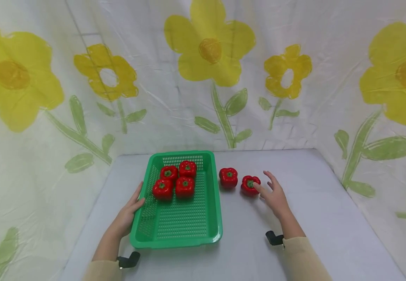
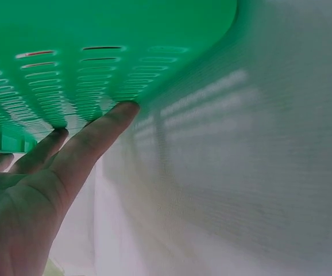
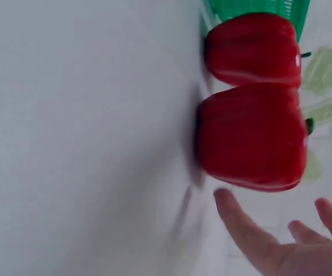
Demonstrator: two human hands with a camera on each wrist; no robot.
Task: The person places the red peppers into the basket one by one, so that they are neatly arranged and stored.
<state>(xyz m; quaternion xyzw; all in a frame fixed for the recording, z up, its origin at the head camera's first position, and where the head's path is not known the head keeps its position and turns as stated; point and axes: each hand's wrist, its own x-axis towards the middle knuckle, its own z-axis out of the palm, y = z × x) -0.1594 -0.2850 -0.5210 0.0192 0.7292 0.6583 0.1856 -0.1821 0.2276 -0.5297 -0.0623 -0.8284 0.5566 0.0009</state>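
A green plastic basket (image 1: 175, 244) stands on the table, with several red bell peppers (image 1: 185, 187) grouped toward its far end. My left hand (image 1: 125, 216) is at the basket's left side; in the left wrist view its extended fingers (image 2: 100, 135) lie against the slotted outer wall. To the right of the basket are two more bell peppers, one nearer it (image 1: 228, 178) and one farther right (image 1: 250, 185). Beside that rightmost pepper my right hand (image 1: 275, 197) has its fingers spread. The right wrist view shows a fingertip (image 3: 224, 198) just short of the pepper's side (image 3: 252, 138).
A pale cloth-like surface covers the table (image 1: 259, 253). Behind and at the sides hangs a white curtain (image 1: 154, 117) printed with yellow flowers. Each wrist wears a small black camera, seen at the left wrist (image 1: 129, 260) and right wrist (image 1: 274, 238).
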